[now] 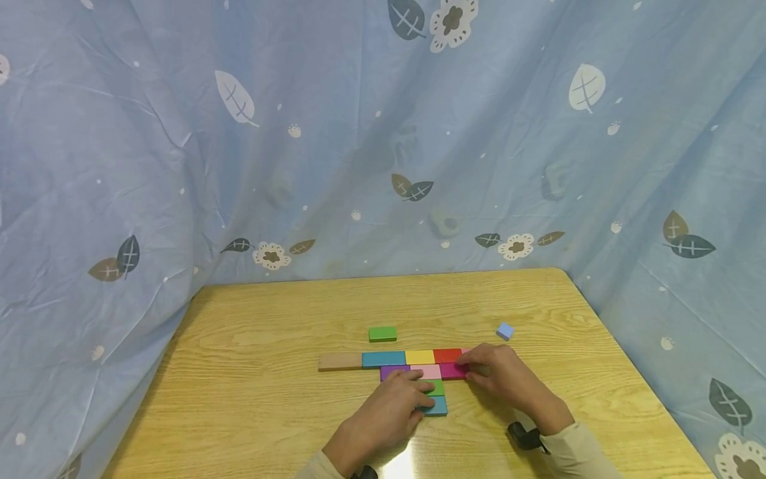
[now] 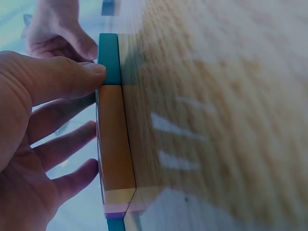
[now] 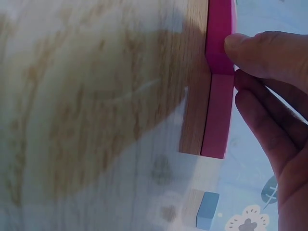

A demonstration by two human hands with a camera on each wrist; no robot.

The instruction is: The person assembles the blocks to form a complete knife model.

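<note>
Several flat coloured blocks lie edge to edge. My left hand (image 1: 385,409) rests over the lower blocks, its fingers spread on a green block (image 1: 438,388) and a blue block (image 1: 439,406). In the left wrist view its thumb touches the teal side of a block (image 2: 109,55). My right hand (image 1: 505,376) touches the right end of a magenta block (image 1: 450,371), with its thumb on that block's edge. Other fingertips of the right hand reach the top of a pink block (image 3: 218,115). Purple (image 1: 393,372) and light pink (image 1: 426,371) blocks continue the magenta row.
A tan block (image 1: 340,361), a blue one (image 1: 383,359), a yellow one (image 1: 419,356) and a red one (image 1: 447,355) form the far row. Beyond it lie a loose green block (image 1: 382,334) and a small light-blue block (image 1: 505,330). A patterned curtain (image 1: 359,133) hangs behind the wooden table (image 1: 251,399).
</note>
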